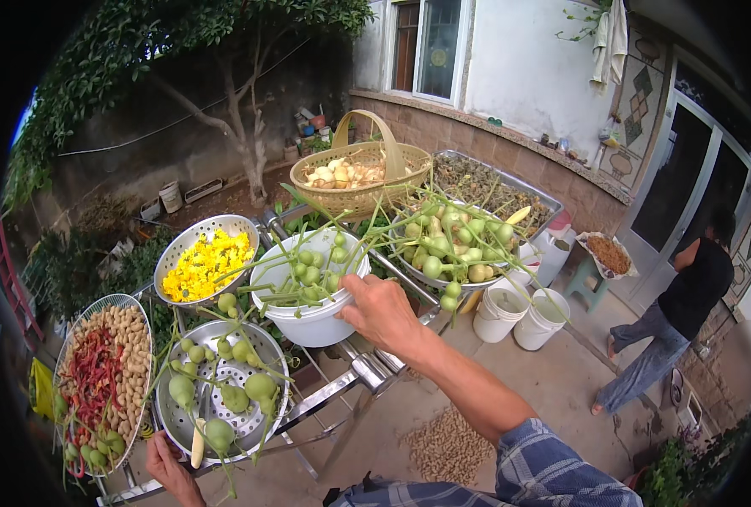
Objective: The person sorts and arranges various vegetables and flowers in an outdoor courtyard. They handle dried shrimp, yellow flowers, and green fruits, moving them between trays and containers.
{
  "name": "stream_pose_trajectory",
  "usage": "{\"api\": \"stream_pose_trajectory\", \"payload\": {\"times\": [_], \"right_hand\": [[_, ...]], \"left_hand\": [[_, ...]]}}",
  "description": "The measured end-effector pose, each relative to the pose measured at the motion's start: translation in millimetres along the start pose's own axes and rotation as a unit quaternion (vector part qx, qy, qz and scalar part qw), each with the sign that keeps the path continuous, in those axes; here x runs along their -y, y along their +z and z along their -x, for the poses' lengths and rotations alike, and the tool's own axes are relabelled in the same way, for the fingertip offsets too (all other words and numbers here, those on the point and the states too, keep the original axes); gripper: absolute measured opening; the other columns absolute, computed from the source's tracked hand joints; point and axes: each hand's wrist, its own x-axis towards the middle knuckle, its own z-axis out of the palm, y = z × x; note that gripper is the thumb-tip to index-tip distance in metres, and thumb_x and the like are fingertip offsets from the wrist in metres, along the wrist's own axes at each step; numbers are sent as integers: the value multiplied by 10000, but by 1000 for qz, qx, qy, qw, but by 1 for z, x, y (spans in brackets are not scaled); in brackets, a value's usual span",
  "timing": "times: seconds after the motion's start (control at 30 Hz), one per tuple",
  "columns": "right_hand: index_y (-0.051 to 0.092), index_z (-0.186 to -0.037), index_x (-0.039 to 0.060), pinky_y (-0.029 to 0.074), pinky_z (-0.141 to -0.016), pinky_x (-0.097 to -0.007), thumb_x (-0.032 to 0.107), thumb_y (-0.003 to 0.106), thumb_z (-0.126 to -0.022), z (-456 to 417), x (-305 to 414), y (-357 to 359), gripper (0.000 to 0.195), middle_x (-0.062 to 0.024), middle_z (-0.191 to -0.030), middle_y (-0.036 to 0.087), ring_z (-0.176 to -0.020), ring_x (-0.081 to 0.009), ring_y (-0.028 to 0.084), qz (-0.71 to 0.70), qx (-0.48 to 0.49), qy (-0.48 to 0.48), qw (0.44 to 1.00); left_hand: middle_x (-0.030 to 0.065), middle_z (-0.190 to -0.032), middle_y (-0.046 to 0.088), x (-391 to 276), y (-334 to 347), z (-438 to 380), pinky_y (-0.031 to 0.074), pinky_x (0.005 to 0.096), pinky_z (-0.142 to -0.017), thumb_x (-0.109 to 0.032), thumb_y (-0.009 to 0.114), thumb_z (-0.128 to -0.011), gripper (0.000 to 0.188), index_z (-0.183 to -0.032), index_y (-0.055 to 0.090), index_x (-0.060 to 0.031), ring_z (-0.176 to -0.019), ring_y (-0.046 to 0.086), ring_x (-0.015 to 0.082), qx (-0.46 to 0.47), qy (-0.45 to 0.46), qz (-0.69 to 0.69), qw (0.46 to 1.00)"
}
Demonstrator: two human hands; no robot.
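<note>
My right hand (381, 310) pinches the near rim of a white plastic bucket (305, 329) that holds small green gourds on long stems. At the lower left, my left hand (172, 466) is by the near edge of a steel colander (271, 361); whether it grips the rim or only touches it is hard to tell. Inside that colander lie green gourds (260, 386) with stems and a knife with a pale yellow handle (198, 443). Left of it, an oval basket (147, 329) carries peanuts (135, 339), dried red chillies (93, 367) and several more green gourds.
A metal rack (324, 393) supports these containers, plus a colander of yellow flowers (207, 266), a handled wicker basket (343, 203) and a heaped gourd bowl (458, 244). White buckets (501, 314), spread peanuts (451, 443) and a walking person (692, 298) are beyond, right.
</note>
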Motion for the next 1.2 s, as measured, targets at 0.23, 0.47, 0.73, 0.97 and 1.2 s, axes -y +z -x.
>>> {"api": "stream_pose_trajectory", "payload": {"times": [0.23,0.47,0.73,0.97,1.2], "right_hand": [[617,-1085,26,537,-666,-487,160,804,-789,-4,-3,4,376,-246,-870,663,-768,-434,668,-28,-25,-15,999],[613,-1065,51,537,-635,-493,154,805,-777,21,-9,13,361,-209,-835,635,-737,-427,660,46,-18,2,999],[613,-1224,106,538,-558,-468,159,780,-802,44,8,11,457,-157,-855,623,-655,-366,669,76,-27,-17,997],[612,-1261,116,532,-544,-447,213,799,-800,45,7,5,506,-137,-833,631,-628,-347,655,82,-14,-23,996],[610,-1164,89,525,-551,-457,146,746,-812,43,-6,1,381,-173,-823,630,-654,-364,660,70,-9,-35,997]], "left_hand": [[-70,-700,529,6,-3,-3,283,194,-514,-245,518,-1094,301,-967,677,-24,-587,390,0,-22,-30,-7,999],[-83,-676,492,6,2,-1,263,180,-500,-251,518,-1095,299,-981,683,-29,-581,383,-11,-6,0,3,1000],[21,-843,631,-19,-5,3,415,229,-659,-236,505,-1087,323,-1037,684,28,-733,516,70,-43,-46,66,996],[47,-1086,652,-81,-47,27,449,258,-744,-305,470,-1100,393,-1199,660,25,-908,544,91,-111,36,-12,993],[227,-1155,640,-208,53,103,529,387,-823,-391,561,-1032,510,-1200,634,86,-978,646,281,166,4,249,954]]}}
